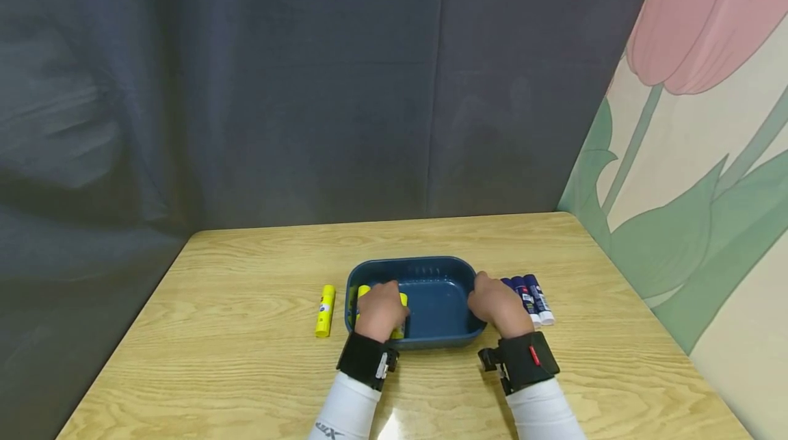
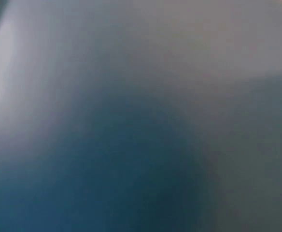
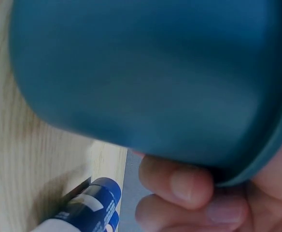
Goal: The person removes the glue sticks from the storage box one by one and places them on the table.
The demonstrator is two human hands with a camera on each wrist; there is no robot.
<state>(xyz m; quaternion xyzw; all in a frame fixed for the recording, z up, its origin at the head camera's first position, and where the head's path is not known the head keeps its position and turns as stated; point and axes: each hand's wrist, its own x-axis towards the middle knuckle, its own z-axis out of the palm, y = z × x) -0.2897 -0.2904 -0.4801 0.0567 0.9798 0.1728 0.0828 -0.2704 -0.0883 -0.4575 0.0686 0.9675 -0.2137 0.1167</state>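
Observation:
A dark blue plastic tray sits on the table in the head view, with yellow glue sticks in its left end. My left hand reaches down into that end, knuckles up, between the yellow sticks; its fingertips are hidden, so I cannot tell whether it pinches one. The left wrist view is a blue-grey blur. With curled fingers against its outer wall under the rim, my right hand grips the tray's right end. Another yellow glue stick lies on the table left of the tray.
Several dark blue glue sticks with white ends lie side by side just right of my right hand. The wooden table ends at a dark curtain behind and a wall painted with flowers on the right.

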